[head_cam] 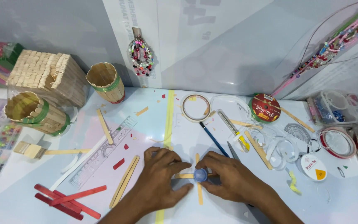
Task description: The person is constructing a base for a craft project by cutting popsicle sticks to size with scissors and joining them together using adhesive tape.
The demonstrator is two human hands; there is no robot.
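Blue cap (pixel 200 174) sits pinched between fingers (pixel 182 167) of both hands.

Both forearms bare to frame edge, no sleeves, watch or rings seen; left hand (pixel 161 182) & right hand (pixel 231 178) ungloved, short plain nails, fingers w/o any marks.

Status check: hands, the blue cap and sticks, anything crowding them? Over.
Left hand and right hand both pinch the blue cap on the crossed craft sticks. Blue pencil close behind; loose sticks lie left.
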